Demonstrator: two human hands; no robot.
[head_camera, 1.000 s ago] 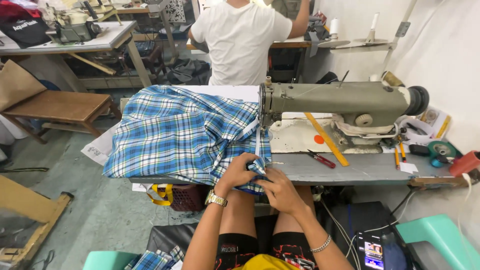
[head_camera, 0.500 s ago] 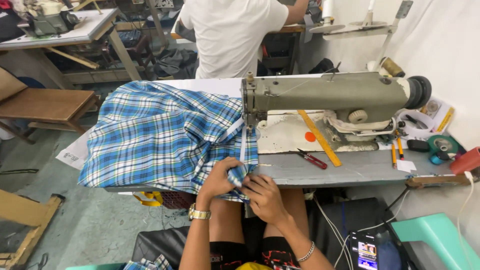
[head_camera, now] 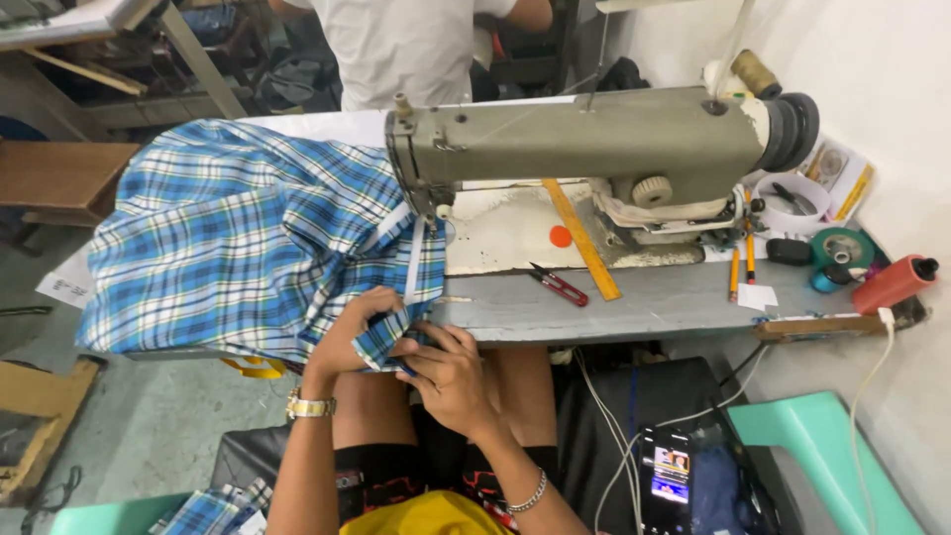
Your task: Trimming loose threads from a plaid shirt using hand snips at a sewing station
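A blue plaid fabric (head_camera: 238,238) lies spread over the left half of the sewing table, its edge running under the needle of an olive-grey sewing machine (head_camera: 594,139). My left hand (head_camera: 355,327), with a gold watch on the wrist, pinches the fabric's near edge at the table front. My right hand (head_camera: 448,374), with a silver bracelet, grips the same folded edge just to the right, fingers curled on it.
On the grey table (head_camera: 634,307) lie a yellow ruler (head_camera: 581,238), red-handled snips (head_camera: 557,284), pencils, tape rolls and a red bottle (head_camera: 892,284). A person in a white shirt (head_camera: 406,45) works behind the machine. A phone (head_camera: 670,476) sits by my right knee.
The view has dipped down and closer. Both hands have stayed at the fabric's near edge, folding it a little tighter.
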